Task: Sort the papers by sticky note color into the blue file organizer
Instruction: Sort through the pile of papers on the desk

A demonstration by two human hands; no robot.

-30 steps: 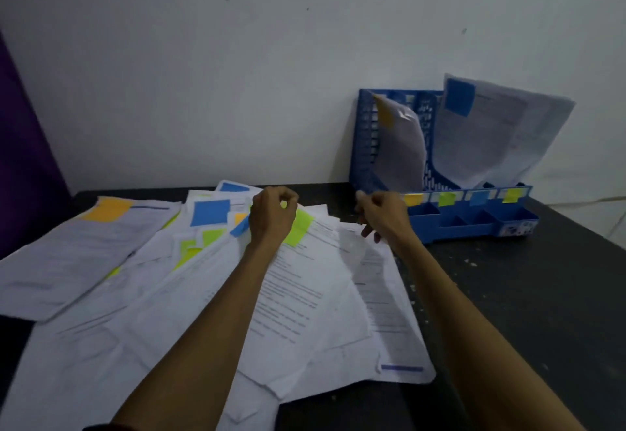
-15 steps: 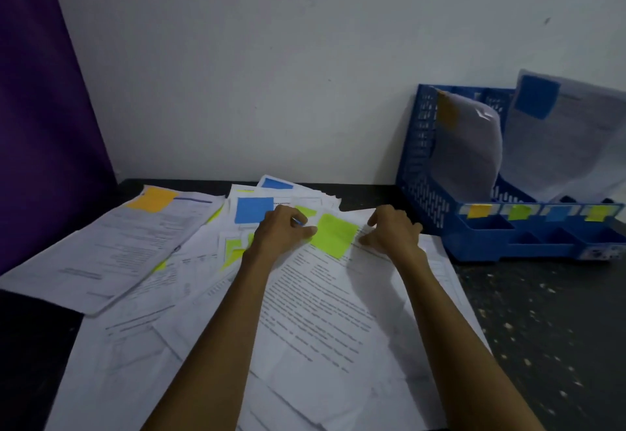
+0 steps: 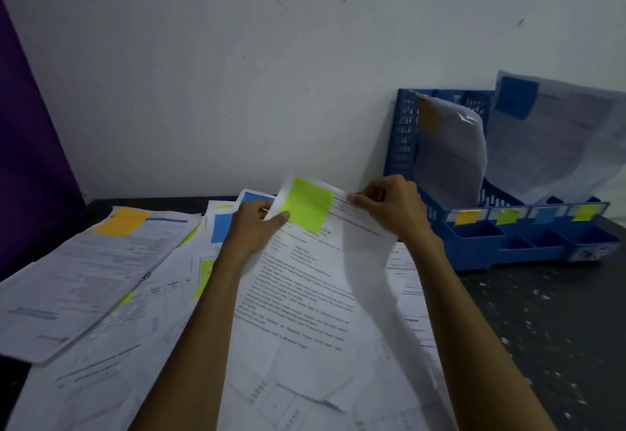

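A printed paper (image 3: 305, 295) with a green sticky note (image 3: 308, 205) at its top is raised off the pile at its far edge. My left hand (image 3: 255, 227) pinches its top left corner and my right hand (image 3: 389, 205) pinches its top edge to the right of the note. The blue file organizer (image 3: 474, 244) stands at the right against the wall. One slot holds a paper with an orange note (image 3: 428, 117), another a paper with a blue note (image 3: 516, 98). Orange, green, blue and yellow tabs mark its front.
A loose pile of papers (image 3: 118, 346) covers the dark table (image 3: 559, 329); one at the left carries an orange note (image 3: 122, 222), others show blue (image 3: 222, 224) and green notes. A white wall is behind, a purple surface (image 3: 27, 159) at the far left.
Both hands have taken hold of the green-note paper's top edge and lifted it off the pile. The view has shifted left and closer.
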